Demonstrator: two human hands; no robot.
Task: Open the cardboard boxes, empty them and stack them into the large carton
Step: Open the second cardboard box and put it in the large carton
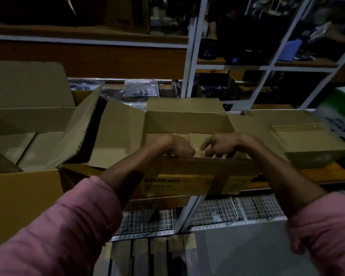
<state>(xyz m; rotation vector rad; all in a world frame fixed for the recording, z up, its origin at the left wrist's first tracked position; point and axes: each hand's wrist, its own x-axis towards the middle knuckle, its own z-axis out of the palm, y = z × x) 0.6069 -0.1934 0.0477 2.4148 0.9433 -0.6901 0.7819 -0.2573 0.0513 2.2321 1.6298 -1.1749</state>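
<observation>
An open cardboard box (187, 124) with "EVEREADY" printed on its front stands on the shelf in front of me, flaps spread outward. Its taped bottom shows inside. My left hand (178, 146) is curled over the box's near rim and grips it. My right hand (220, 146) is beside it, fingers bent down over the same rim into the box. The large carton (26, 188) stands open at the left, with flat cardboard inside it. A shut, taped cardboard box (309, 142) lies to the right of the open one.
A green and white box (341, 108) sits at the far right. White shelf uprights (191, 62) rise behind, with dark goods and plastic bags (141, 90) on the shelves. A wire mesh shelf (217, 212) runs below the box.
</observation>
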